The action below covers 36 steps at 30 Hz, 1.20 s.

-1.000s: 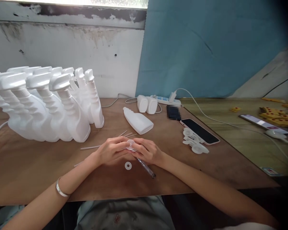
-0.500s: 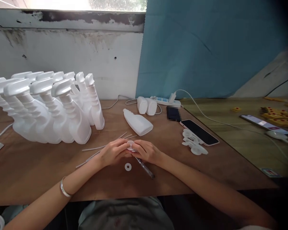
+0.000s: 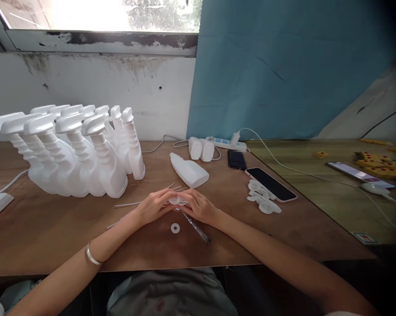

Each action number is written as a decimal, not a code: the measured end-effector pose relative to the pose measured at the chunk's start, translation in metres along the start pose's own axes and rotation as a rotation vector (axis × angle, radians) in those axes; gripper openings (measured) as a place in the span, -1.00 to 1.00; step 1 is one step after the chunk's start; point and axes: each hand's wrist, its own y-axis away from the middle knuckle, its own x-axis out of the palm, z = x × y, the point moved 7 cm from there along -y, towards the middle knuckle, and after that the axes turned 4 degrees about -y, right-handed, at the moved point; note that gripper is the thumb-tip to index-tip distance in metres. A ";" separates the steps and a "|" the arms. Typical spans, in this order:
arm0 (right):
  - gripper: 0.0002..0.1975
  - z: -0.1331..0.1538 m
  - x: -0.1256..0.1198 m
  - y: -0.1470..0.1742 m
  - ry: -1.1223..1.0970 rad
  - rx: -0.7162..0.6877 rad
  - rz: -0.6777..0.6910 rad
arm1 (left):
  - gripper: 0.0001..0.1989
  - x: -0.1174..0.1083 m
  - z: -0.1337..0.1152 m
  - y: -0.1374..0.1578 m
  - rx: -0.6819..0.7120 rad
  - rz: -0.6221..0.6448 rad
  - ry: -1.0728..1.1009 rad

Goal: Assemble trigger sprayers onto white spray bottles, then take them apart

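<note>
My left hand (image 3: 155, 206) and my right hand (image 3: 200, 207) meet above the table, fingertips closed on a small translucent round plastic part (image 3: 174, 200). Its finer shape is partly covered by the fingers. Under them lies a slim screwdriver-like tool (image 3: 199, 231) with a clear handle, its shaft pointing up toward the fingers. A flat white ring washer (image 3: 172, 228) rests on the table just in front of my hands. Several thin white tubes (image 3: 128, 205) lie beside and behind my left hand. Beyond the hands a white bottle (image 3: 191, 173) without a spray head lies on its side.
Several white spray bottles (image 3: 114, 175) stand grouped at the left. Toward the right are loose translucent plastic parts (image 3: 266, 205), a black-screened phone (image 3: 272, 183), and a power strip (image 3: 222, 142) with cables. Two white containers (image 3: 194, 148) sit near the wall.
The view has tilted slightly upward. The round part has turned between my fingers and now shows a clearer disc face. The tool and washer lie about where they were.
</note>
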 end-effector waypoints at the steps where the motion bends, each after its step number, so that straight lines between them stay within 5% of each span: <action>1: -0.61 0.000 -0.001 0.000 -0.001 0.013 -0.004 | -0.81 0.001 0.002 0.001 -0.009 -0.004 -0.002; 14: -0.64 -0.009 0.012 0.003 -0.129 0.121 0.058 | -0.82 0.003 0.004 -0.001 -0.036 0.065 -0.100; 22: -0.61 -0.015 -0.014 -0.003 -0.135 0.365 -0.068 | -0.81 -0.023 0.026 0.003 -0.172 -0.140 -0.153; 28: -0.70 -0.007 0.009 0.004 -0.254 0.506 0.387 | -0.81 -0.030 0.030 0.004 -0.160 -0.195 -0.200; 36: -0.56 -0.022 0.013 0.012 0.075 0.523 0.593 | -0.84 -0.032 0.029 0.003 -0.125 -0.235 -0.237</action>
